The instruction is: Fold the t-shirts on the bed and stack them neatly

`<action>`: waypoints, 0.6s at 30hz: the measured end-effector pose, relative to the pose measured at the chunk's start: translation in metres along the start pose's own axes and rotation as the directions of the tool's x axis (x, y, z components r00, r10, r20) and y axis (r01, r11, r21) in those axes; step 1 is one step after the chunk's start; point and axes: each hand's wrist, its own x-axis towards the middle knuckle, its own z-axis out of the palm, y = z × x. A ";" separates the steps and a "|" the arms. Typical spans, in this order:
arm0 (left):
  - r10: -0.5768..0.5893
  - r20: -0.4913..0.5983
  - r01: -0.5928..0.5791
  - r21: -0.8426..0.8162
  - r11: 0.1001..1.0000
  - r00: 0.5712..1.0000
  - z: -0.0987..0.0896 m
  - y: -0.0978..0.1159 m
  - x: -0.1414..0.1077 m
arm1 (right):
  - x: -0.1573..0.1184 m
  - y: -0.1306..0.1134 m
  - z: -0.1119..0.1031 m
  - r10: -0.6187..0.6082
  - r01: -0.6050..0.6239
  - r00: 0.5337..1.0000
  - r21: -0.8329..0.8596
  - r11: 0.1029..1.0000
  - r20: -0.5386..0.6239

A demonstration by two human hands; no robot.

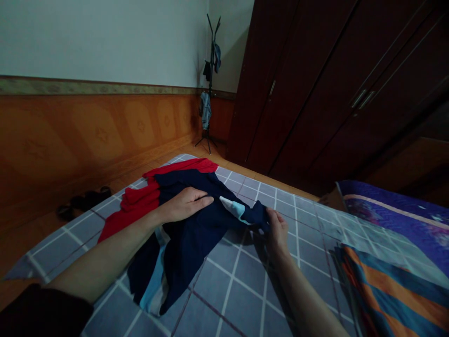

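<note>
A navy garment [206, 229] with red and light-blue parts lies spread and rumpled on the bed. Its red part [140, 203] is at the far left, and a light-blue and white stripe [156, 285] shows near the front. My left hand [185, 203] is closed on the navy cloth near its middle, thumb along the fingers; the fingertips are partly hidden. At the right end of the garment, my right hand [278, 229] pinches a narrow navy end, which is lifted a little off the sheet.
A grey checked sheet [231, 276] covers the bed. An orange and blue striped folded cloth [393, 290] lies at the right front, with purple bedding [393, 210] behind it. Beyond stand a dark wardrobe [301, 84] and a coat rack [211, 79]. Dark shoes [84, 201] are on the floor at left.
</note>
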 end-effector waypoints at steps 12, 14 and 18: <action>-0.034 -0.133 0.025 -0.069 0.997 0.991 -0.005 -0.003 0.003 | -0.016 0.000 0.010 -0.197 0.529 0.785 -0.469 0.707 0.588; -0.092 -0.261 0.044 -0.184 0.982 0.961 -0.009 -0.004 0.003 | -0.018 -0.004 0.011 -0.161 0.531 0.775 -0.491 0.690 0.611; -0.206 -0.351 -0.015 -0.534 0.845 0.914 -0.012 -0.002 0.003 | -0.021 -0.012 0.013 -0.111 0.524 0.745 -0.473 0.708 0.658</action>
